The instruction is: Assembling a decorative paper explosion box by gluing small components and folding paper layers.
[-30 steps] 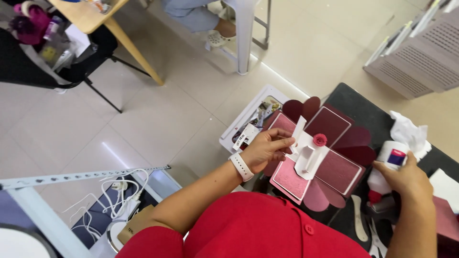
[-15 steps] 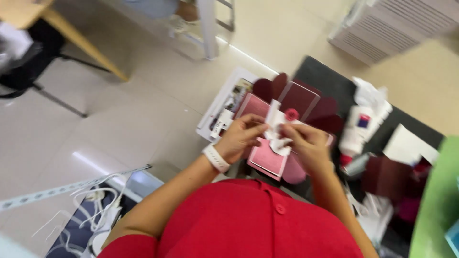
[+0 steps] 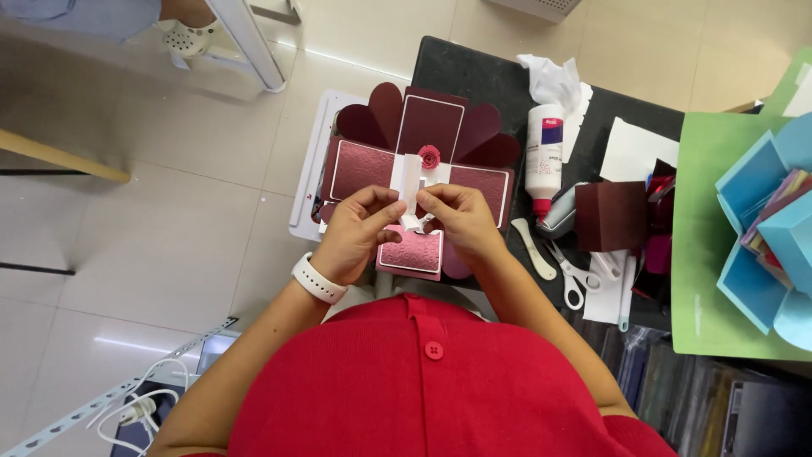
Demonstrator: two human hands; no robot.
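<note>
Floor on the left: pale tiles run under a wooden table edge (image 3: 59,156), and a white chair leg (image 3: 249,42) stands at the top beside another person's foot in a white clog (image 3: 188,38).
Wrist: a white watch (image 3: 319,280) sits on my left wrist, above my red shirt (image 3: 423,381).
Left hand (image 3: 355,233): my fingers are curled shut, with thumb and forefinger pinching the left side of the white paper piece (image 3: 412,190) at the middle of the card.
Unfolded box card (image 3: 420,161): it lies opened flat on the near left corner of the black table (image 3: 474,80), with dark red panels, glossy pink rectangles and heart-shaped flaps fanned out along its top edge; its left side hangs over a white tray (image 3: 306,182).
Paper rose (image 3: 430,156): small and pink-red, it sits just above the white paper piece, at the card's centre.
Right hand (image 3: 461,222): my fingers are closed too, pinching the same white piece from the right, with the fingertips of both hands almost meeting over it; what the piece's lower end joins to I cannot tell, as my fingers cover it.
Glue bottle (image 3: 544,152): white, it lies just right of the card with its red nozzle towards me, below a crumpled tissue (image 3: 554,80).
Tools: white-handled scissors (image 3: 571,275) lie near my right forearm.
Further right: a closed dark red box (image 3: 611,215), then a green sheet (image 3: 706,245) carrying a blue box (image 3: 765,228).
</note>
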